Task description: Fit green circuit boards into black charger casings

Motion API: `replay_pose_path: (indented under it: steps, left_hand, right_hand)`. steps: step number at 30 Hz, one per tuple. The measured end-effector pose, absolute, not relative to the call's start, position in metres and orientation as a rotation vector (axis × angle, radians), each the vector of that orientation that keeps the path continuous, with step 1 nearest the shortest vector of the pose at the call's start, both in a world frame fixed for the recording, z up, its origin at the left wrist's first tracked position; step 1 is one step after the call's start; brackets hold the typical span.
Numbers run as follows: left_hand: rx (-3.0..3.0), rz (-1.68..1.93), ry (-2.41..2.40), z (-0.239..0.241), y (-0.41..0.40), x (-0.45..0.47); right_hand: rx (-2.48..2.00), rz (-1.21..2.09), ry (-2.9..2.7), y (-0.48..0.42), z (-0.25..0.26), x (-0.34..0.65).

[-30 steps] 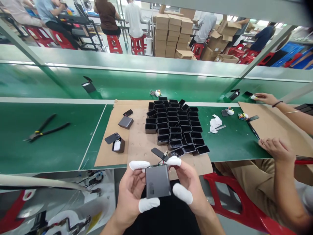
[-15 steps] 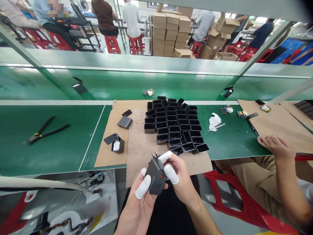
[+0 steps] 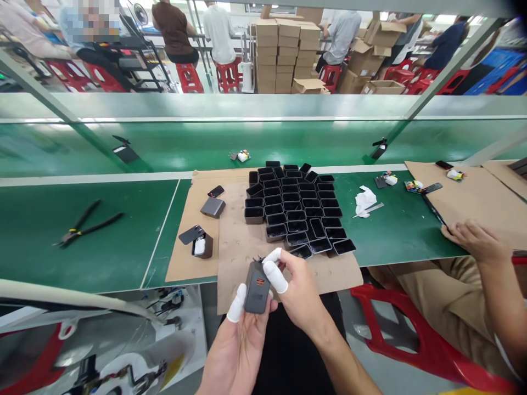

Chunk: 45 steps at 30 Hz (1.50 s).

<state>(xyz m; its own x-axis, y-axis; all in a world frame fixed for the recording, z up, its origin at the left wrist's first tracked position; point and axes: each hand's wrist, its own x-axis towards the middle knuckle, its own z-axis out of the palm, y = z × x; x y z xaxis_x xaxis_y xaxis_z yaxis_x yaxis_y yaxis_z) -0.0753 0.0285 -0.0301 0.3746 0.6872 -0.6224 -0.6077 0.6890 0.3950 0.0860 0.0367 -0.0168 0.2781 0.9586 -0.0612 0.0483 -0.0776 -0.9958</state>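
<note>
A black plug charger [image 3: 257, 293] with metal prongs at its far end is held above my lap, a small orange marking on the side facing me. My left hand [image 3: 242, 334] grips it from below and the left, a white finger cot on the thumb. At the prong end, my right hand [image 3: 294, 282] pinches its upper right corner with thumb and forefinger, both in white cots. Just beyond, several open black cases [image 3: 294, 211] stand in packed rows on a cardboard sheet [image 3: 234, 247]. An open charger case [image 3: 201, 245] with white filling and a tilted lid sits to the left.
Pliers [image 3: 84, 226] lie on the green bench [image 3: 119, 263] at left. White paper scraps [image 3: 364, 200] and small circuit pieces [image 3: 387, 180] are at right. A co-worker's hand [image 3: 473, 238] rests at the right edge near a red stool [image 3: 395, 329]. Pipework [image 3: 135, 356] stands lower left.
The charger has turned in my hands, so its orange-marked side now faces me more squarely. My right fingers have shifted slightly left at its prong end. The view has shifted slightly.
</note>
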Motion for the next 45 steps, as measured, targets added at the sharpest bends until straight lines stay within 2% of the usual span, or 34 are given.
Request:
replay_pose_path:
  steps: [3, 6, 9, 11, 22, 30, 38, 45]
  left_hand:
    - [0.561, 1.072, 1.011, -0.047, 0.045, -0.083]
    - [1.28, 1.429, 1.247, -0.071, 0.073, -0.098]
    - [2.001, 1.33, 1.273, -0.092, 0.098, -0.113]
    - [2.197, 1.202, 1.232, -0.101, 0.107, -0.118]
    - [2.289, 1.125, 1.247, -0.104, 0.115, -0.108]
    - [2.331, 1.187, 1.192, -0.096, 0.121, -0.108]
    - [2.385, 1.129, 1.128, -0.107, 0.123, -0.109]
    - [2.345, 1.258, 1.16, -0.119, 0.121, -0.109]
  right_hand:
    - [-1.447, 0.935, -1.012, 0.026, -0.022, 0.09]
    - [-1.456, 0.837, -1.012, 0.009, -0.032, 0.096]
    - [-1.442, 0.777, -1.019, -0.008, -0.045, 0.102]
    - [-1.444, 0.758, -1.031, -0.016, -0.052, 0.106]
    - [-1.51, 0.667, -0.804, -0.048, -0.069, 0.116]
    - [-1.553, 0.543, -0.91, -0.07, -0.104, 0.146]
    - [-1.574, 0.585, -0.83, -0.074, -0.112, 0.142]
    - [-1.535, 0.628, -0.894, -0.078, -0.124, 0.147]
